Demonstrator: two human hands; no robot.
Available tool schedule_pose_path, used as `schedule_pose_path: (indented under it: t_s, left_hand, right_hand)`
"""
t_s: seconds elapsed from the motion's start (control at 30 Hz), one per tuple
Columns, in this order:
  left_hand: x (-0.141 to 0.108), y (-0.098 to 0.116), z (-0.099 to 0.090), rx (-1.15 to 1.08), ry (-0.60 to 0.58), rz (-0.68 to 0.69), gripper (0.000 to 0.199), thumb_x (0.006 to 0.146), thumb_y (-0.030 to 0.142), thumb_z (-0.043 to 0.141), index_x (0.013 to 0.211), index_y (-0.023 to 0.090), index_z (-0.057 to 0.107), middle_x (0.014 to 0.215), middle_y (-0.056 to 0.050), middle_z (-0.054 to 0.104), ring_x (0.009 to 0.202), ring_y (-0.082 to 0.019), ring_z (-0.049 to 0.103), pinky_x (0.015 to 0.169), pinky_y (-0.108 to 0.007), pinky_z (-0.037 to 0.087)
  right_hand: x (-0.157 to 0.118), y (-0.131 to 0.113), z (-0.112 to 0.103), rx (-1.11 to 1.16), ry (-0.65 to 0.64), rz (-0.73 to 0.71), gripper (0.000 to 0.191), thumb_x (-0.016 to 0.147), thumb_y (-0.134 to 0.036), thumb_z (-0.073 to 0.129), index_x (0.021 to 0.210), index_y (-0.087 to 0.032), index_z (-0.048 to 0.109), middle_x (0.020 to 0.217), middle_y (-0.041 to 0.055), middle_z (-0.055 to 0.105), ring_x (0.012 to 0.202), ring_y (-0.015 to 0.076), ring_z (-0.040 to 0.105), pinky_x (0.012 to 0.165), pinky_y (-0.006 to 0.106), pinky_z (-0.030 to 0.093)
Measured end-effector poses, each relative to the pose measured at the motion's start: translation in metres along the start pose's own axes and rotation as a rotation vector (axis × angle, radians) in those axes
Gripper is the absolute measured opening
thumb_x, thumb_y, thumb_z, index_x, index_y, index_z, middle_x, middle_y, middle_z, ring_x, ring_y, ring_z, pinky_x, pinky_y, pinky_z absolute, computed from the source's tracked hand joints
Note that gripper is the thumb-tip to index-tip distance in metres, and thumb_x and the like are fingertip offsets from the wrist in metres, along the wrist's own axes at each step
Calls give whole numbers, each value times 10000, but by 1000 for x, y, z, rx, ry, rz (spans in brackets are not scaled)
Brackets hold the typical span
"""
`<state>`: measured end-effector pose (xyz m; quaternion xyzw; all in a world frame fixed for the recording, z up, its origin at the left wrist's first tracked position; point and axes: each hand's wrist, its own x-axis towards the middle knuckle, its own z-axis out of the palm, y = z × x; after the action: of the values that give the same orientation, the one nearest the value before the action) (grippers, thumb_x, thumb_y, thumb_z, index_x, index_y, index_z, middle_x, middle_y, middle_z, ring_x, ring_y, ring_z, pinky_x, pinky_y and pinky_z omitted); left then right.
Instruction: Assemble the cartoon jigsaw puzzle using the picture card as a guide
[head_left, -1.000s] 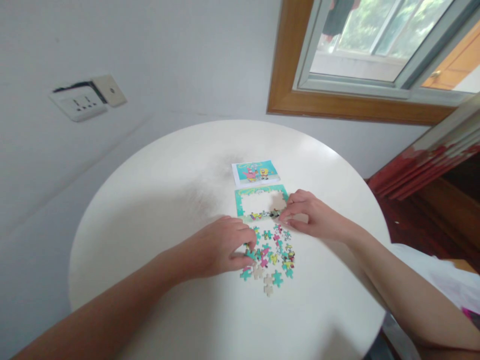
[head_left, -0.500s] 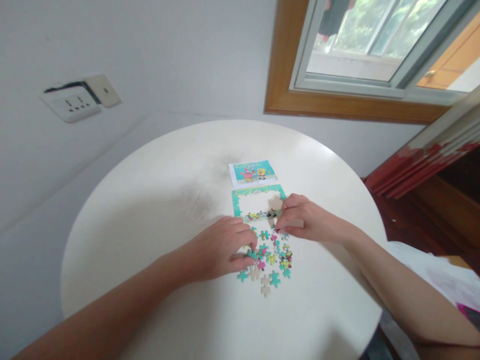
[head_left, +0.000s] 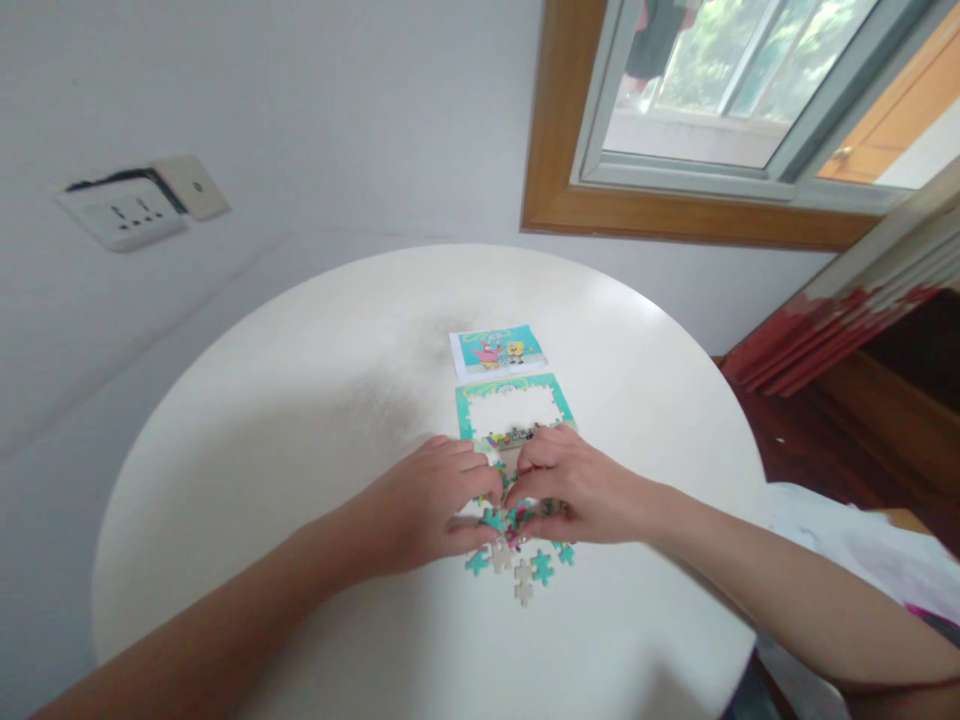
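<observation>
My left hand rests low over the loose jigsaw pieces, thumb and forefinger curled around a teal puzzle piece. Close beside it, my right hand bends its thumb and forefinger around a small, partly hidden pink puzzle piece. The fingertips of both hands nearly meet. Just beyond them lies the partly assembled puzzle, a teal border with a strip of figures along its lower edge and a white middle. Several loose pieces are covered by my fingers.
A printed picture card with cartoon figures lies behind the puzzle. Nearer me are a teal piece and joined beige pieces. All sit on a round white table against the wall, below a wood-framed window.
My right hand has moved left and nearer to me, from the puzzle's lower right corner to beside my left hand. My left hand stays over the pieces. The view has shifted slightly.
</observation>
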<state>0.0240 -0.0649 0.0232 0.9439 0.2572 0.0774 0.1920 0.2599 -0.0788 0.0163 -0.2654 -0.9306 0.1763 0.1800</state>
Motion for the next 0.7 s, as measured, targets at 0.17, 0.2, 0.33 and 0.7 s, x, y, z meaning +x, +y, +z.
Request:
schedule_pose_path:
  t_s: [0.17,0.2,0.33,0.7]
  left_hand:
    - [0,1,2,15,-9,-9,123,853,339,627,909,234,595,857,10,605,859,-186,533,798,-314,323]
    - [0,1,2,18,-9,-8,119,851,332,626,909,233,595,857,10,606,856,-186,534,799,-314,325]
    - [0,1,3,31,0,7,108,850,310,618,904,222,587,862,5,614,850,-182,538,807,-312,334]
    - [-1,2,3,28,-16,-4,97,865,313,588,897,221,579,870,-4,609,845,-186,530,810,-320,324]
  right_hand:
    - [1,1,4,-1,10,29,241,839,-433,665,957,-226,701,905,35,616,919,189,513,826,330,322]
    - [1,1,3,4,4,30,212,842,-405,666,942,-222,700,901,33,614,915,186,512,829,329,322]
    - [2,3,-1,17,-19,30,166,826,-367,687,911,-226,702,889,25,608,904,182,505,820,323,321]
    - [-2,12,-15,44,-51,-14,161,784,-324,713,901,-214,694,902,26,613,932,184,524,848,331,335]
